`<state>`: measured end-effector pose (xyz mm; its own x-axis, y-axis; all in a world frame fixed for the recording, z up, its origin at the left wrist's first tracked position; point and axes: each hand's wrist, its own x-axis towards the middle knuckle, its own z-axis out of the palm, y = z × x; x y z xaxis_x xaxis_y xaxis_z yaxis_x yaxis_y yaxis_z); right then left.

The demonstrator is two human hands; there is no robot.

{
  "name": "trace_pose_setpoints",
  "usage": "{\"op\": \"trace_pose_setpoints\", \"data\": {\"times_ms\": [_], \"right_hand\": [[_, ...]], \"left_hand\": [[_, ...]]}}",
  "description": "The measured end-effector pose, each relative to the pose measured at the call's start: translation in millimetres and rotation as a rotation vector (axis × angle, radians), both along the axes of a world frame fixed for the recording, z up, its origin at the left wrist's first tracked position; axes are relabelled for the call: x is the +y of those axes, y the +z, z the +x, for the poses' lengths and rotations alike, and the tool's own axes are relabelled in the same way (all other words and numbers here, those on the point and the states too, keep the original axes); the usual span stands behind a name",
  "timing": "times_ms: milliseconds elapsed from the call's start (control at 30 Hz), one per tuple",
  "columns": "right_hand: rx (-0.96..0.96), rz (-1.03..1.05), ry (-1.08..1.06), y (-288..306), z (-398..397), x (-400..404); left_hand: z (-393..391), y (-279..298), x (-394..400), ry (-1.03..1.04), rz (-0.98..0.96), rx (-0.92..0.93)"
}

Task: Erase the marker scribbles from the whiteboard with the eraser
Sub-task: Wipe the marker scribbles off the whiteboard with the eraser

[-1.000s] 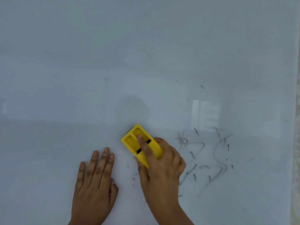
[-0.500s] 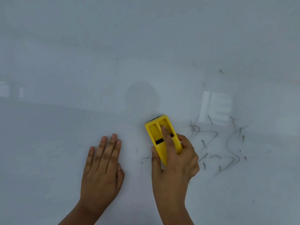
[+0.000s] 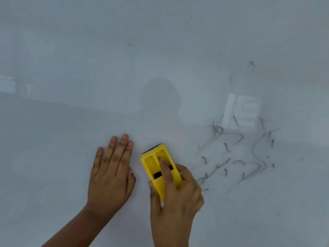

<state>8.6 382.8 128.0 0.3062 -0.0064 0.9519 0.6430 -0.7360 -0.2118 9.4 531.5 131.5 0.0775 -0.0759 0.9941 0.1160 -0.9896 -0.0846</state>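
Observation:
A glossy whiteboard (image 3: 89, 68) fills the head view. My right hand (image 3: 175, 196) grips a yellow eraser (image 3: 153, 163) pressed flat on the board, index finger along its top, thumb on its left side. The eraser's dark felt shows at its far end. Grey marker scribbles (image 3: 236, 152) spread over the board to the right of the eraser, a short gap from my knuckles. My left hand (image 3: 112, 172) lies flat on the board just left of the eraser, fingers together and pointing away from me.
A few stray marker flecks (image 3: 252, 63) sit higher up on the right and one (image 3: 129, 45) above the middle. A bright window reflection (image 3: 242, 111) overlaps the top of the scribbles.
The eraser and my right hand have slid back left and down toward my left hand. The small marks left of the scribbles are gone. The view has shifted.

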Motion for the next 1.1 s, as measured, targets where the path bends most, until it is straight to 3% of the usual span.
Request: {"op": "trace_pose_setpoints", "data": {"times_ms": [167, 300, 467, 667, 867, 1033, 1100], "right_hand": [[-0.088, -0.046, -0.070, -26.9, 13.7, -28.3], [0.036, 0.094, -0.088, 3.3, 12.3, -35.2], [-0.008, -0.049, -0.034, -13.5, 10.2, -39.9], [0.074, 0.196, -0.064, 0.0, 18.3, -58.5], [0.082, -0.022, -0.051, -46.5, 12.0, -55.4], [0.080, 0.158, -0.077, -41.6, 19.2, -65.0], [0.063, 0.107, -0.063, -52.7, 16.1, -53.8]], "left_hand": [[0.5, -3.9, 0.4, 0.001, 0.010, -0.024], [1.6, -4.6, 1.4, -0.004, 0.011, -0.033], [1.2, -5.9, 2.0, -0.005, 0.017, -0.036], [4.1, -3.7, 2.4, -0.002, 0.007, -0.044], [2.4, -9.1, 1.4, -0.003, 0.006, -0.026], [1.7, -8.3, 1.5, -0.003, 0.017, -0.031], [1.1, -8.6, 2.5, -0.006, 0.016, -0.033]]}}
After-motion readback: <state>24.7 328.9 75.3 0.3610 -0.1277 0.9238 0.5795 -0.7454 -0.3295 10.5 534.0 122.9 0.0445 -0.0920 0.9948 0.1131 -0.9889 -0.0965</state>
